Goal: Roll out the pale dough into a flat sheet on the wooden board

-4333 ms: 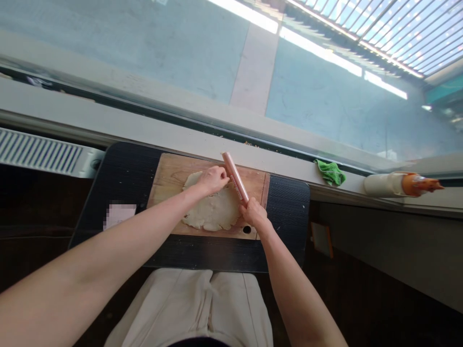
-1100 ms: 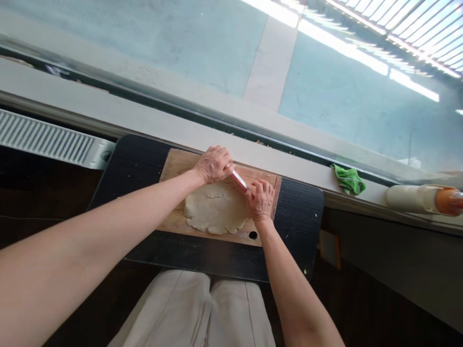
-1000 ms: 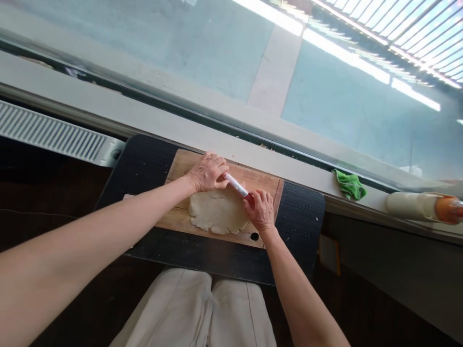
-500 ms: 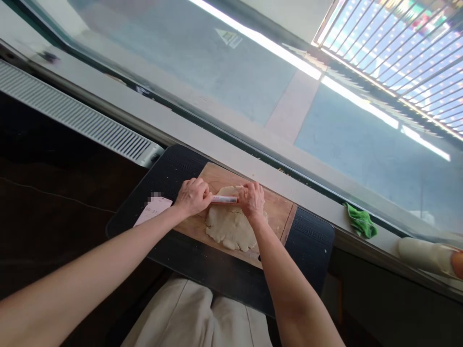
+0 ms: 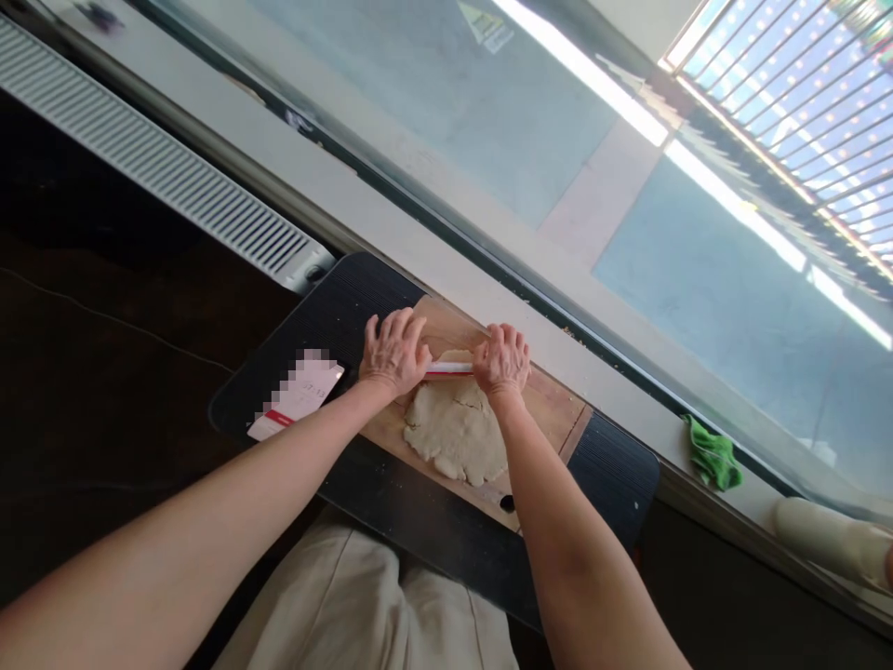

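A slim white-and-red tube lies across the far edge of a flattened sheet of pale dough. My left hand covers the tube's left end, its fingers bent forward over it and somewhat apart. On the right end sits my right hand, fingers curled over the top. Both ends of the tube are hidden under the hands. The dough has ragged, cracked edges and rests on a wooden board, which lies on a small black table.
A phone with a pale screen, partly pixelated, lies left of the board. Behind the table runs a windowsill holding a green cloth and a whitish bottle. A radiator stands at the left.
Both hands have rolled the tube away from me toward the dough's far edge. My left hand's fingers are more spread than before. The view has tilted and shifted slightly.
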{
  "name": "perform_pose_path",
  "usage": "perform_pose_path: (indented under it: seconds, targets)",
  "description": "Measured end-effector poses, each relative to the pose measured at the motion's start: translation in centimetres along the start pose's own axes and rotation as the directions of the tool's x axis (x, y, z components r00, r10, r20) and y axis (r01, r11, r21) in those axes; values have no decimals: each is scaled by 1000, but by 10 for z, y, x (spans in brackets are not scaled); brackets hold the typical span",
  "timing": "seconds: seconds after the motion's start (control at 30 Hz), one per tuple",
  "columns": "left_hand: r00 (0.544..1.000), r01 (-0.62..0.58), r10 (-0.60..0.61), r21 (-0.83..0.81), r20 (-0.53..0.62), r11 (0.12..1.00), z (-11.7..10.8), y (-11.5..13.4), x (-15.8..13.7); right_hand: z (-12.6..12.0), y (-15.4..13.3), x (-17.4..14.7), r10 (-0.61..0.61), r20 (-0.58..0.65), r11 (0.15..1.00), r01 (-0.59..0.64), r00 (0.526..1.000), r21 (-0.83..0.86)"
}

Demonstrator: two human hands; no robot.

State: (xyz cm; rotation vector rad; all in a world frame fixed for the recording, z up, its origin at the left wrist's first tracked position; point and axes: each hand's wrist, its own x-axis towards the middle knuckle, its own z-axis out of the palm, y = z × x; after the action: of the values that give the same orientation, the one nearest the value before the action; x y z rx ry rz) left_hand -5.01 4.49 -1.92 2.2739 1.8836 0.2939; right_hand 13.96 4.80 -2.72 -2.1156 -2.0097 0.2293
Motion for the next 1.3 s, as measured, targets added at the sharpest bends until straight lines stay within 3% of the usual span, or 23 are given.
perform_pose_path:
  seconds: [0.13, 0.2, 0.47, 0.73, 1.07, 1.3]
  targets:
    - [999, -5, 7, -56, 36, 998, 3, 6, -23, -6, 3, -32, -64, 36, 997, 65, 997, -29]
    - [998, 7, -4, -53, 55, 999, 5, 6, -23, -7, 5, -32, -88, 43, 995, 90, 995, -36]
    - [987, 131, -128, -28, 95, 991, 10, -10, 30, 6, 0, 43, -111, 9, 994, 111, 994, -7]
    - [990, 100, -99, -8, 97, 995, 7, 4, -7, -4, 4, -2, -144, 32, 989, 144, 989, -24]
    - [989, 137, -135, -17, 55, 990, 10, -8, 25, 9, -2, 50, -139, 17, 990, 139, 990, -9]
    - [985, 127, -125, -9, 121, 992, 9, 0, 6, -1, 2, 15, -105, 39, 994, 105, 994, -11]
